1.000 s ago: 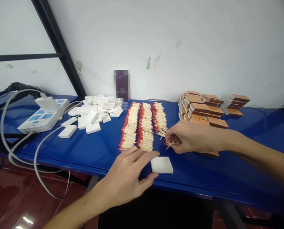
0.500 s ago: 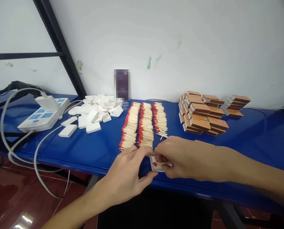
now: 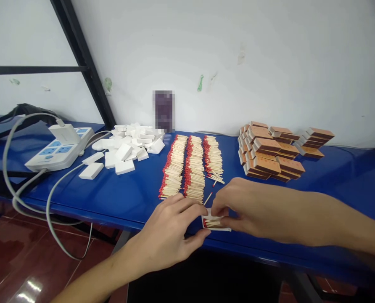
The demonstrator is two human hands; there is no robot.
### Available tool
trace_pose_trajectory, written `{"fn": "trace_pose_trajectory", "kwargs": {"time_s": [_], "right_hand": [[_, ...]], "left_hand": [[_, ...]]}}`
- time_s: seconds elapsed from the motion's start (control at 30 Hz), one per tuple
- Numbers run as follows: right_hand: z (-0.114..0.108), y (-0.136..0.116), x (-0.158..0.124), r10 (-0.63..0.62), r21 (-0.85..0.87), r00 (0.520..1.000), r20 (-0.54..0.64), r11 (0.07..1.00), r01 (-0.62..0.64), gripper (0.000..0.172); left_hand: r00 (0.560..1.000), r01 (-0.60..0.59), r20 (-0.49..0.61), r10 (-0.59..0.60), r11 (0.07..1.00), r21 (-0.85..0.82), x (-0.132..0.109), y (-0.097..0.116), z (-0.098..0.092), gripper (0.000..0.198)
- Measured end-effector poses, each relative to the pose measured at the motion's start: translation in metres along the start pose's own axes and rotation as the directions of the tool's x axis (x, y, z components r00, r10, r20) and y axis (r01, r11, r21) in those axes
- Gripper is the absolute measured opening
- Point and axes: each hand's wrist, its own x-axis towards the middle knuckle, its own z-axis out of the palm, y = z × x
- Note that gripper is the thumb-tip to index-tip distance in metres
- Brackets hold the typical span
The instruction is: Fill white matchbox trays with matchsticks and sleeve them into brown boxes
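Observation:
A small white matchbox tray [image 3: 225, 229] lies at the blue table's front edge. Red-headed matches [image 3: 211, 223] lie lengthwise inside, heads to the left. My left hand [image 3: 175, 225] grips the tray's left end between thumb and forefinger. Over its right part, my right hand [image 3: 242, 208] is bent, with thumb and fingertips closed at the matches; the hand hides their far ends. One loose match [image 3: 208, 198] lies just behind the tray. Farther back, matches are heaped in a left row [image 3: 174, 166], a middle row [image 3: 194, 168] and a shorter right row [image 3: 212, 155].
White empty-looking trays [image 3: 124, 151] are piled at the left. Brown matchbox sleeves [image 3: 266, 151] are stacked at the right, beside a smaller stack [image 3: 315, 141]. A power strip [image 3: 59, 149] with looping cables is far left. A blurred dark object [image 3: 164, 110] leans on the wall.
The matches pinched in my right hand are now down in the tray. My right fingers have spread slightly and shifted right. A loose match behind the tray has come into sight.

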Motion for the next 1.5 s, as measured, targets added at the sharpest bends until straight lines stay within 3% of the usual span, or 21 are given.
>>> {"fn": "trace_pose_trajectory", "kwargs": {"time_s": [0.27, 0.47, 0.67, 0.8, 0.97, 1.13, 1.23, 1.37, 1.5], "right_hand": [[-0.013, 0.008, 0.012, 0.022, 0.114, 0.999, 0.044, 0.993, -0.027, 0.020], [-0.006, 0.029, 0.015, 0.063, 0.096, 0.991, -0.121, 0.994, -0.052, 0.015], [0.011, 0.038, 0.020, 0.038, 0.120, 0.999, 0.007, 0.992, -0.039, 0.012], [0.015, 0.034, 0.008, -0.009, -0.001, 1.000, 0.001, 1.000, 0.009, 0.019], [0.010, 0.038, -0.015, 0.051, -0.154, 0.996, -0.073, 0.986, -0.062, 0.021], [0.005, 0.040, -0.021, 0.162, 0.016, 0.982, -0.098, 0.987, -0.161, 0.013], [0.006, 0.035, -0.019, 0.152, 0.133, 0.981, -0.119, 0.982, -0.136, 0.008], [0.007, 0.020, -0.018, 0.072, 0.148, 0.973, -0.220, 0.988, -0.040, 0.017], [0.003, 0.003, -0.023, 0.105, 0.260, 0.979, -0.177, 0.964, -0.057, 0.022]], "left_hand": [[0.999, -0.052, 0.017, 0.050, 0.995, 0.089, 0.001, 0.001, 0.001, 0.024], [0.999, -0.042, -0.033, 0.044, 0.997, 0.061, 0.001, 0.000, 0.002, 0.021], [0.996, -0.064, -0.059, 0.068, 0.995, 0.073, 0.000, -0.001, 0.006, 0.016], [0.997, -0.036, -0.072, 0.039, 0.999, 0.039, -0.001, 0.000, 0.005, 0.012], [0.995, -0.055, -0.077, 0.063, 0.993, 0.100, -0.001, 0.000, 0.005, 0.023], [0.997, -0.072, -0.020, 0.075, 0.989, 0.128, -0.002, 0.000, 0.004, 0.018], [0.996, -0.071, -0.036, 0.076, 0.991, 0.115, -0.002, -0.001, 0.003, 0.022], [0.996, -0.059, -0.058, 0.065, 0.993, 0.100, -0.002, -0.001, 0.005, 0.030], [0.996, -0.070, -0.058, 0.074, 0.995, 0.076, -0.002, -0.001, 0.004, 0.034]]}}
